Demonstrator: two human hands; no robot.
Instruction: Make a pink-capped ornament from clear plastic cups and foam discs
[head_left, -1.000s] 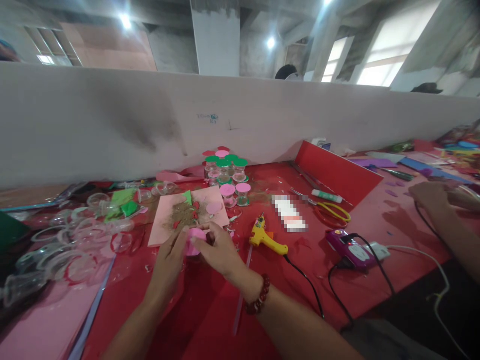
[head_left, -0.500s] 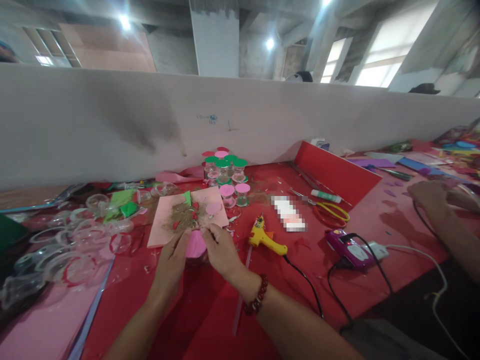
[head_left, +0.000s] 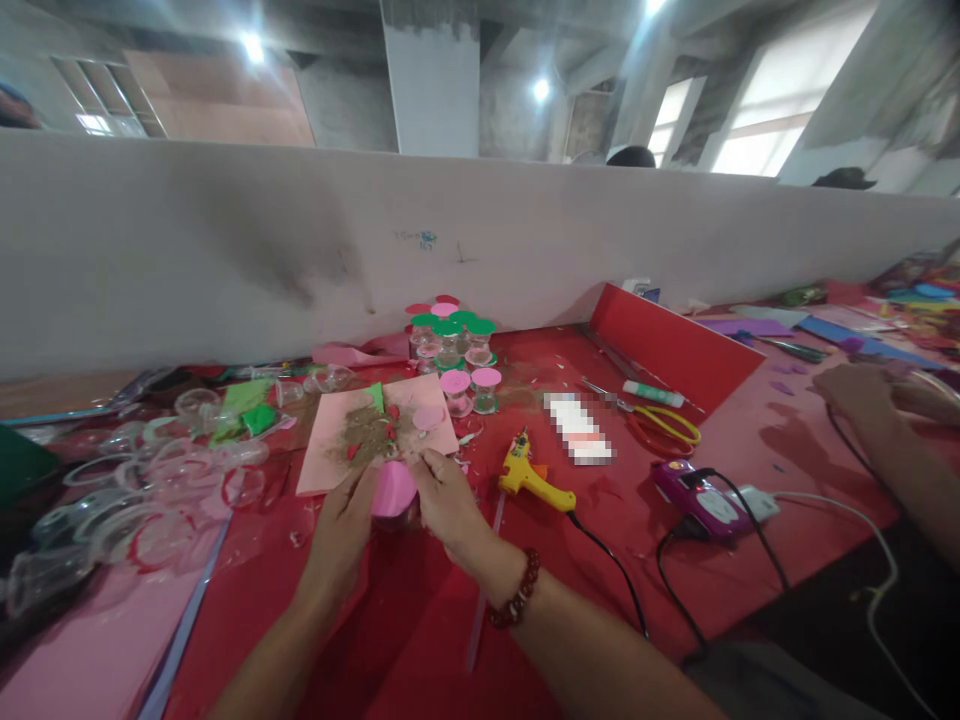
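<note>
Left hand (head_left: 341, 530) and right hand (head_left: 450, 500) both gripping a pink-lidded jar (head_left: 393, 492) between them — near the red bench's (head_left: 600, 520) front edge, just below pink card (head_left: 330, 450), yellow glue gun (head_left: 534, 480) to the right.

I see a red table (head_left: 420, 640): pink card (head_left: 330, 440) at twelve, yellow glue gun (head_left: 529, 478) at two, clear cups (head_left: 150, 480) at nine.

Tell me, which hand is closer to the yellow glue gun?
Right. The right hand sits just left of the yellow glue gun; the left hand is farther left, beyond the pink-lidded jar both hands hold.
</note>
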